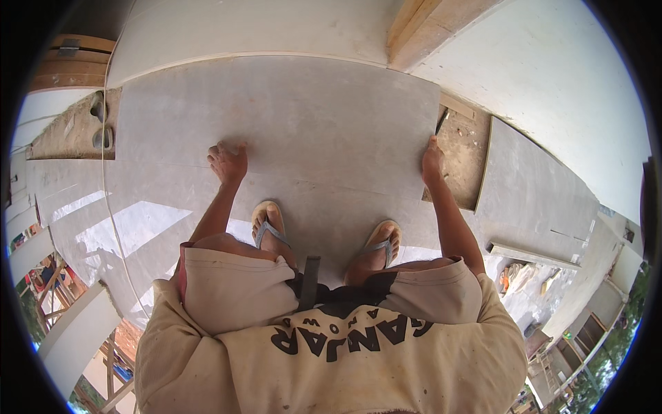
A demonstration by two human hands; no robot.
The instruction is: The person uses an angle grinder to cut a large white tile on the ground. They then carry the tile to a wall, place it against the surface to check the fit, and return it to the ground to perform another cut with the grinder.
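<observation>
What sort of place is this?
Probably a building under construction or renovation: large, flat grey sheets lie underfoot, rough brown ground shows beside them, and a squared tan wooden timber is ahead.

A crouching person's left hand (229, 164) is ahead of the left foot (269, 231); the right hand (433, 165), holding a tool (442, 121), is at the floor panel's (310, 117) right edge, beside an opening (463, 159). Footwear (102, 139) lies beyond the left edge, a post (431, 31) beyond the far edge, near its right corner.

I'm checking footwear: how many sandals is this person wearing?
2: the left sandal on the left foot and the right sandal on the right foot; both partly covered.
</observation>
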